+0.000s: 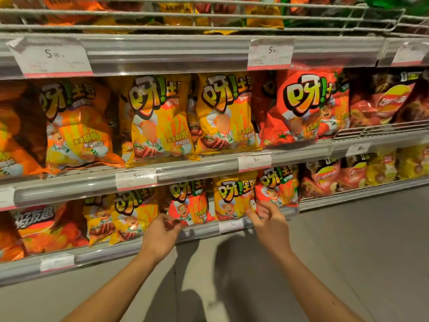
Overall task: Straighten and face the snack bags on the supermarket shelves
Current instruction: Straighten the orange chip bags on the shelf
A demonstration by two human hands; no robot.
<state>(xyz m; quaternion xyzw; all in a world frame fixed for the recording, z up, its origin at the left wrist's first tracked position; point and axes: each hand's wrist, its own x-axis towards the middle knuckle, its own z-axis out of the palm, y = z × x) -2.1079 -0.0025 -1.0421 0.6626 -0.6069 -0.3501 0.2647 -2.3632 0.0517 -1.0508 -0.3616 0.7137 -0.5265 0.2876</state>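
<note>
Left grip [166, 226]: fingers curled on the bottom corner of the red snack bag [189, 205], at the lower shelf's front edge [202, 230]. Right grip [267, 216]: fingers bent at the foot of the yellow bag [233, 198]; we can't tell if it's clamped. Both bags stand upright, just above and behind our grips. We'd nudge the bases square.

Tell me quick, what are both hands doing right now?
Left hand: fingers curled on the bottom edge of a red snack bag, gripping it.
Right hand: fingers pinching the bottom of the yellow snack bag.
</note>
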